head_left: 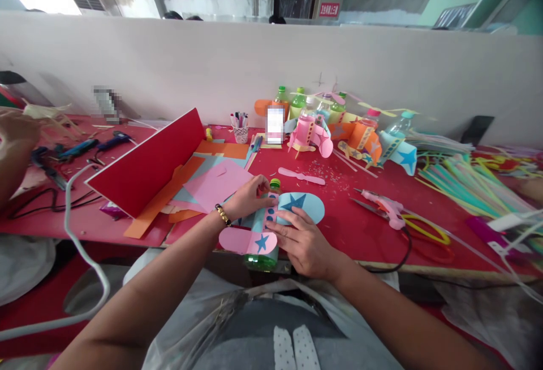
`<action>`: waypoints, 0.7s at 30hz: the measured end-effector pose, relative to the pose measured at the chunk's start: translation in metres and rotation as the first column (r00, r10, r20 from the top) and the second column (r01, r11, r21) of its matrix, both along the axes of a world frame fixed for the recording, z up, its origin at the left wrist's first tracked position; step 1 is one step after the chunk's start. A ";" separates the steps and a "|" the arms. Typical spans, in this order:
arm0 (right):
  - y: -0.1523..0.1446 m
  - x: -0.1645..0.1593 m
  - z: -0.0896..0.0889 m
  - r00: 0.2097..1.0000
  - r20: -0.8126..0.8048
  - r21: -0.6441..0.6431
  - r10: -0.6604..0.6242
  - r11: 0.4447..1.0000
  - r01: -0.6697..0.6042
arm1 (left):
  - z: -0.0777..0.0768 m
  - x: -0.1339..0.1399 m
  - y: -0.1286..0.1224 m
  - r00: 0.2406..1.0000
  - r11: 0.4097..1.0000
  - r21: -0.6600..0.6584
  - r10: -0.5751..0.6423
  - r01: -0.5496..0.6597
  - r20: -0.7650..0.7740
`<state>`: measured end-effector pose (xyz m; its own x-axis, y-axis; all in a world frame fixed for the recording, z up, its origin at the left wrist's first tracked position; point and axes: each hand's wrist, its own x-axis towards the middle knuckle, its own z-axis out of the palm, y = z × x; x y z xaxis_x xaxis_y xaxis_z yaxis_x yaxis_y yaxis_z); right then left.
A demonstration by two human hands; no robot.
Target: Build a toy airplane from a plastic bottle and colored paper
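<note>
A green plastic bottle (261, 262) dressed in coloured paper like a toy plane lies at the table's front edge, its green cap pointing away from me. A pink strip with blue dots (270, 211) runs along it. On its right spreads a light blue paper wing (316, 207) with a blue star, and a pink paper piece (233, 240) with another star crosses its near end. My left hand (250, 197) has its fingers closed around the bottle near the neck. My right hand (307, 242) grips the bottle's right side, fingertips on the strip and wing; its thumb is hidden.
A pink glue gun (384, 206) and scissors (428, 228) lie to the right, near plastic strips (462, 180). Finished bottle planes (307, 132) stand behind. Paper sheets (220, 183), a leaning red board (148, 160) and a pen cup (240, 132) are left. Another person's hand (17, 132) shows far left.
</note>
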<state>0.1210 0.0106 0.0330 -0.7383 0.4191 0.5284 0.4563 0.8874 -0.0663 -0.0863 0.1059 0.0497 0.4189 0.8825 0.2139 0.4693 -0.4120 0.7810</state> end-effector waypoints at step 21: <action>-0.007 0.003 0.003 0.997 -0.038 -0.025 0.065 0.998 -0.066 | -0.009 0.002 0.005 0.991 0.991 -0.015 0.129 -0.129 -0.031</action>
